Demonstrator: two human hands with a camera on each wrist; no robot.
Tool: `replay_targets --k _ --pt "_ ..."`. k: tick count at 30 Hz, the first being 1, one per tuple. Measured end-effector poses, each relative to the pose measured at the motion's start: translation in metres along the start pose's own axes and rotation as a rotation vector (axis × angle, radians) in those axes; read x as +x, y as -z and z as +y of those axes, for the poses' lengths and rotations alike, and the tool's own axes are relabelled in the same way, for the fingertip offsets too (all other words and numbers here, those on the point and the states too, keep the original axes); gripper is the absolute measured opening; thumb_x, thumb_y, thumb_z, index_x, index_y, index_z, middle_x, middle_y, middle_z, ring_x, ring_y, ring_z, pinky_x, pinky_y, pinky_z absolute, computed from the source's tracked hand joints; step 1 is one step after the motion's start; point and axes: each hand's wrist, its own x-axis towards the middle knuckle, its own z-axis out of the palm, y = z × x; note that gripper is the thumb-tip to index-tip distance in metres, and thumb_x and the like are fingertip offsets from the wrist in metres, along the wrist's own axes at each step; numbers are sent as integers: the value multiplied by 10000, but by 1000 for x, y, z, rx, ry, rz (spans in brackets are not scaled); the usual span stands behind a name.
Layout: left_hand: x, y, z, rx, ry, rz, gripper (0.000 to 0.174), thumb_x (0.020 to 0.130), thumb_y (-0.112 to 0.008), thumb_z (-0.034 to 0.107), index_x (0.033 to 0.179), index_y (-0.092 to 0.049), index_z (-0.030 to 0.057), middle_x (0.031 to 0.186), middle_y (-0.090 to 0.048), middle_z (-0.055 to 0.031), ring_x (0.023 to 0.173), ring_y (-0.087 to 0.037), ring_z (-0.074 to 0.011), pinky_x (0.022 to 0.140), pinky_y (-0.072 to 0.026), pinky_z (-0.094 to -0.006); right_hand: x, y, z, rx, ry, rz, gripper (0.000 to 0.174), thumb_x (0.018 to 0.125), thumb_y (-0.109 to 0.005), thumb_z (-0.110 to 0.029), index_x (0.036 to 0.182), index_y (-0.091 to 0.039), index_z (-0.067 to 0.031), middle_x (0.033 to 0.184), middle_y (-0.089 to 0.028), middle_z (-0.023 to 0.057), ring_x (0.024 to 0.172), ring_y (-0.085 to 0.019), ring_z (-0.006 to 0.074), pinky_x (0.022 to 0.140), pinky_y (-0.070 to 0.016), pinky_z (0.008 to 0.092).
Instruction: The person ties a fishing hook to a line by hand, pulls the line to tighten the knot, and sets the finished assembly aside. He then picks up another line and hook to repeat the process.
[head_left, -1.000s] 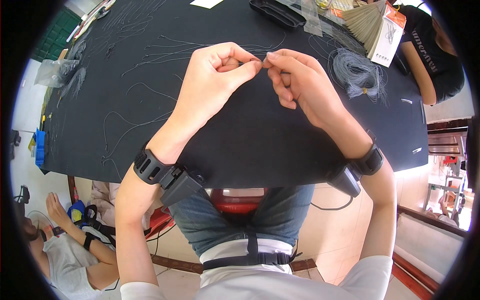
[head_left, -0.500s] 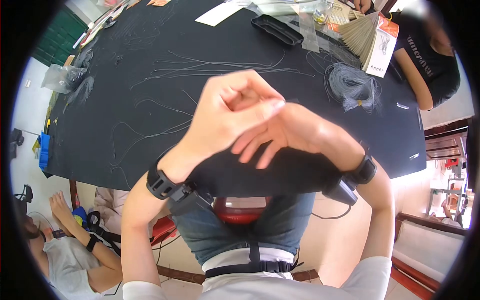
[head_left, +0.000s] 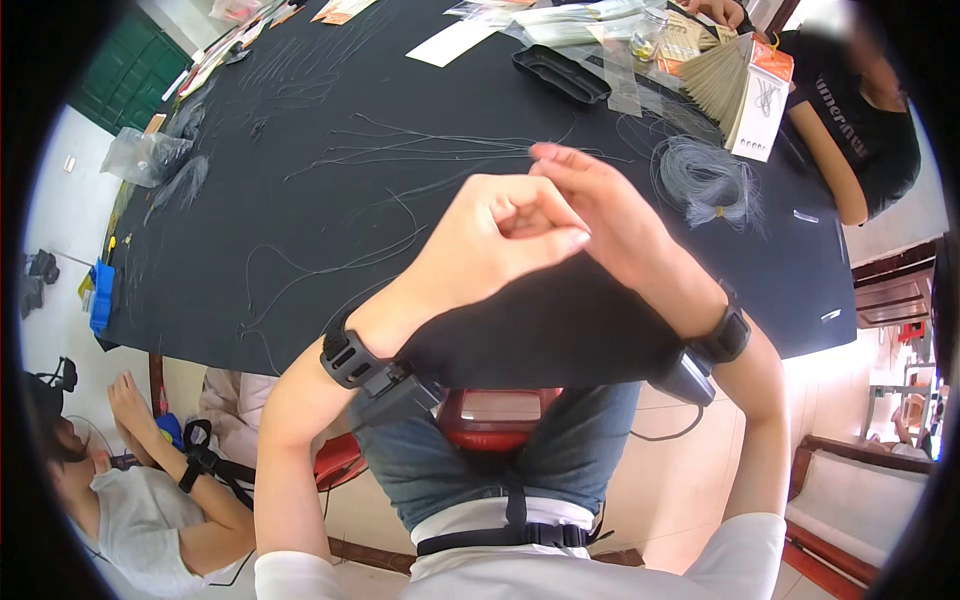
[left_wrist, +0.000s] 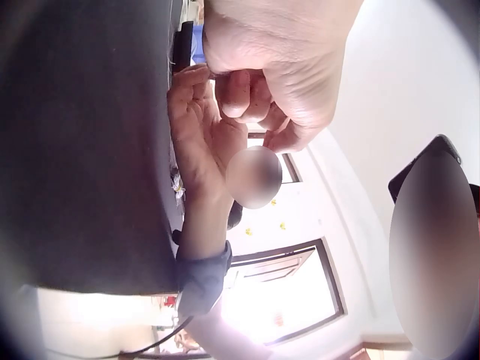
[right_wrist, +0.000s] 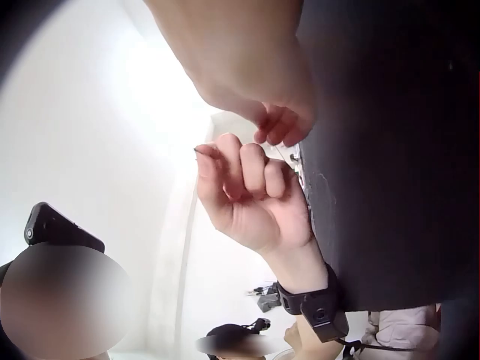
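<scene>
My left hand [head_left: 510, 235] is raised above the black table [head_left: 300, 230], curled into a fist with thumb pressed on forefinger. In the right wrist view a thin dark thread end [right_wrist: 197, 150] sticks out of the left hand [right_wrist: 244, 191] at that pinch. My right hand [head_left: 610, 215] lies just behind the left one and is partly hidden by it, its fingertips [head_left: 543, 153] pointing away over the table. The left wrist view shows the right hand [left_wrist: 199, 127] bunched close under the left hand [left_wrist: 277, 67]. I cannot make out whether the right fingers hold the thread.
Loose grey threads [head_left: 430, 145] lie across the table. A tied bundle of threads [head_left: 705, 180], a black tray [head_left: 560, 72] and a fanned stack of cards [head_left: 735, 75] sit at the far right. One person [head_left: 860, 110] sits at the right edge, another [head_left: 140, 500] at lower left.
Both hands have risen from the table toward the camera. The left hand has crossed in front of the right, and the fingertip-to-fingertip pinch from a second ago has come apart.
</scene>
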Motion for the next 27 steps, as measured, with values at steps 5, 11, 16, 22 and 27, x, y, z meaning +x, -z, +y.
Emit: replay_targets --k 5,11,16,22,27 --pt "10 15 -9 141 67 204 80 782 -648 131 797 -640 53 599 -548 52 470 -355 11 426 -242 -158 13 20 -15 184 283 177 265 861 -467 -18 1095 -346 9 864 -509 98 839 -548 214 884 -447 378" --pt "12 21 -8 170 296 189 82 759 -653 128 784 -646 50 610 -555 48 460 -343 10 418 -232 -162 18 34 -35 174 456 315 300 855 -447 4 1128 -322 -2 843 -490 99 703 -499 161 719 -463 330" --pt "12 19 -7 189 396 138 84 754 -639 119 788 -645 42 633 -568 41 460 -347 10 414 -233 -160 20 41 -43 148 532 324 340 847 -440 14 1158 -306 -9 847 -485 105 618 -414 122 589 -382 278" --pt "10 20 -5 195 414 156 88 745 -629 111 790 -644 36 636 -571 37 461 -354 12 413 -237 -159 19 38 -44 88 557 357 397 847 -426 16 1196 -241 -29 851 -485 111 605 -404 117 569 -368 267" --pt "10 22 -7 234 426 157 85 740 -632 106 781 -651 34 620 -562 39 464 -366 10 416 -244 -160 18 36 -47 55 567 354 434 844 -432 11 1205 -201 -51 849 -484 108 595 -400 118 559 -364 266"
